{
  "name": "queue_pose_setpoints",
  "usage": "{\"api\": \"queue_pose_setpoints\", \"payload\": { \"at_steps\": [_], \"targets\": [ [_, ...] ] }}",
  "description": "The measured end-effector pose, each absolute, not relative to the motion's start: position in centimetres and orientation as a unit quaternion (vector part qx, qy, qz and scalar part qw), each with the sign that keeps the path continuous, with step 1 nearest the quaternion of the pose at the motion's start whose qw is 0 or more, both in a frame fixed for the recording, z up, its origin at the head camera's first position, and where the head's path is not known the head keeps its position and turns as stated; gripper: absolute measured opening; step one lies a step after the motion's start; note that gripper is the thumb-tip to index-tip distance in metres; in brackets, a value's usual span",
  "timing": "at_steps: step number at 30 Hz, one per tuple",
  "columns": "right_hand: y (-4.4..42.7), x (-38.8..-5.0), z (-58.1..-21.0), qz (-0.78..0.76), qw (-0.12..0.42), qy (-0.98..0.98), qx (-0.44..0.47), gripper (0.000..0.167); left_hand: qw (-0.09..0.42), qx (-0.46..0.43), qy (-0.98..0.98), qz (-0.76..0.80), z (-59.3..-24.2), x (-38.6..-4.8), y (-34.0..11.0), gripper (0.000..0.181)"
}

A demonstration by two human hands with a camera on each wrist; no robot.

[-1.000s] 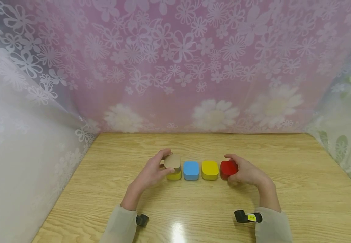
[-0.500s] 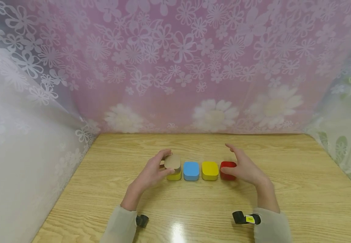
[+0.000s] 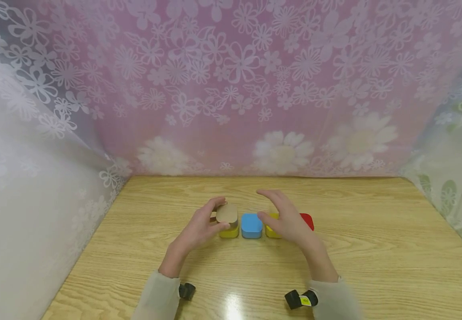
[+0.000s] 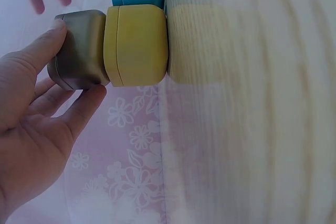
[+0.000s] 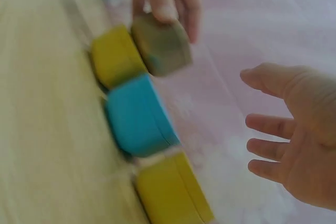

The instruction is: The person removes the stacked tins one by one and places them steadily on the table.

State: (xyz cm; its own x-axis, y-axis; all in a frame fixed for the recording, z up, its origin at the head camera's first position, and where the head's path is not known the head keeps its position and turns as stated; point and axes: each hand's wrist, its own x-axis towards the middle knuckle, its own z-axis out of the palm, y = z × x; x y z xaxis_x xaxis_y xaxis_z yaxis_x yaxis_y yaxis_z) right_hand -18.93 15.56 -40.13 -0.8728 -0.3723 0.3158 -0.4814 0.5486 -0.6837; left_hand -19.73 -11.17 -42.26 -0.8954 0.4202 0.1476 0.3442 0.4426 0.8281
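A gold tin (image 3: 227, 214), square with rounded corners and a lid seam, sits on top of a yellow tin (image 4: 137, 45) at the left end of a row. My left hand (image 3: 200, 227) grips the gold tin between thumb and fingers. To the right stand a blue tin (image 3: 251, 223), a second yellow tin (image 3: 271, 232) and a red tin (image 3: 308, 221). My right hand (image 3: 292, 224) is above the second yellow tin, partly hiding it and the red one. In the right wrist view this right hand (image 5: 299, 135) has its fingers spread and holds nothing.
The tins stand on a wood-grain table (image 3: 231, 266). A pink floral curtain (image 3: 231, 89) hangs behind its far edge, and pale cloth (image 3: 27, 200) hangs along the left side. Each wrist wears a black strap mount (image 3: 300, 299).
My right hand has let go of the red tin, spread its fingers and moved left over the second yellow tin. The left hand stays on the gold tin.
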Motion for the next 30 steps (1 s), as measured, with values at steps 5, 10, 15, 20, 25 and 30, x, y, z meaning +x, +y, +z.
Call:
{"api": "queue_pose_setpoints", "payload": {
  "at_steps": [5, 10, 15, 20, 25, 30],
  "targets": [
    [13.6, -18.6, -40.7, 0.392, 0.060, -0.880, 0.262, 0.050, 0.037, 0.230, 0.848, 0.476, -42.3, -19.8, -11.2, 0.068],
    [12.5, -18.7, -41.3, 0.357, 0.053, -0.891, 0.274, 0.042, 0.038, 0.238, 0.845, 0.478, -42.2, -19.8, -11.2, 0.069],
    [11.8, -18.6, -41.7, 0.329, 0.046, -0.900, 0.281, 0.039, 0.037, 0.243, 0.843, 0.478, -42.2, -19.8, -11.2, 0.069],
    [11.5, -18.6, -41.8, 0.327, 0.048, -0.900, 0.286, 0.040, 0.035, 0.244, 0.842, 0.479, -42.3, -19.9, -11.3, 0.069],
    [11.1, -18.8, -42.2, 0.314, 0.048, -0.898, 0.305, 0.042, 0.039, 0.241, 0.839, 0.486, -42.4, -20.0, -11.3, 0.069],
    [10.7, -18.8, -42.4, 0.304, 0.064, -0.899, 0.309, 0.041, 0.039, 0.237, 0.841, 0.485, -42.4, -20.1, -11.2, 0.069]
  ]
}}
